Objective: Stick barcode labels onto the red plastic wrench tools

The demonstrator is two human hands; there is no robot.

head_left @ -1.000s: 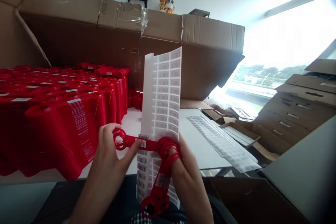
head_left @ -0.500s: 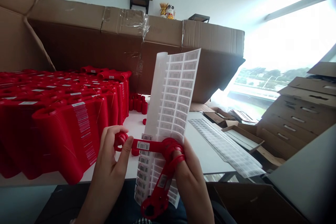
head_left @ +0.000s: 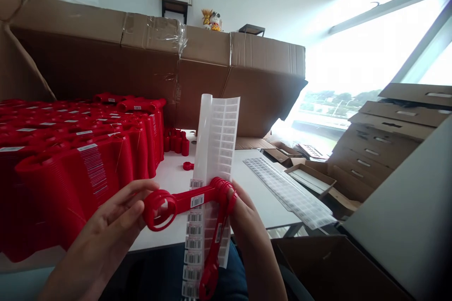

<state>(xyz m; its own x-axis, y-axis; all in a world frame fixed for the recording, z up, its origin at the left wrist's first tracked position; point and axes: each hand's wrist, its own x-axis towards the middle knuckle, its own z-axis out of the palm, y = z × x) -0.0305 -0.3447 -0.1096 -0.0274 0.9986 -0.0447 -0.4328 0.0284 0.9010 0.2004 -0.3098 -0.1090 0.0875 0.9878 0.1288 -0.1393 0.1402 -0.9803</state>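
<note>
My right hand (head_left: 247, 230) gripping two barcoded red plastic straps (head_left: 187, 203) and one label sheet (head_left: 221, 150), my left hand (head_left: 100, 233) open beside a ring end

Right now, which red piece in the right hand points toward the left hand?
The sideways piece: its ring end nears the left hand, while the other piece hangs down along the label sheet.

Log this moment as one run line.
left hand: nearest red plastic tag | right hand: holding tag, white barcode label sheet

Dark blue trousers (head_left: 148, 277) show below the bare left hand (head_left: 102, 225) and right hand (head_left: 249, 230).
</note>
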